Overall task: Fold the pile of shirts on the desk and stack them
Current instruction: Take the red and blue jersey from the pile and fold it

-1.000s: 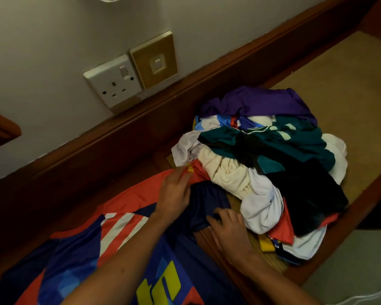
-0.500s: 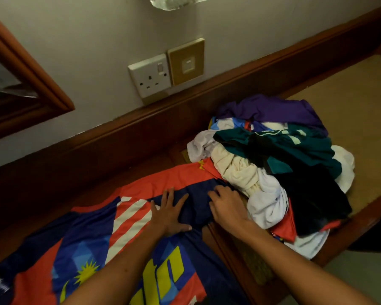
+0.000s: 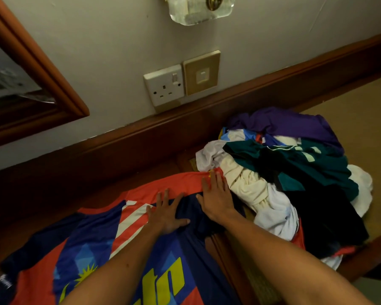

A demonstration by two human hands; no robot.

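A red and blue shirt [image 3: 92, 243] lies spread out on the desk [image 3: 361, 119], in the lower left of the frame. The left hand [image 3: 166, 213] lies flat on it with fingers spread wide, holding nothing. The right hand [image 3: 216, 198] is flat too, pressing the shirt just beside the pile of shirts [image 3: 295, 179], which sits at the right of the frame. It looks like the shirt is being smoothed before folding. Next, I think the hands need to take an edge and fold it over

Dim, warm indoor light; deep shadows along the wood, wide-angle bending at edges.
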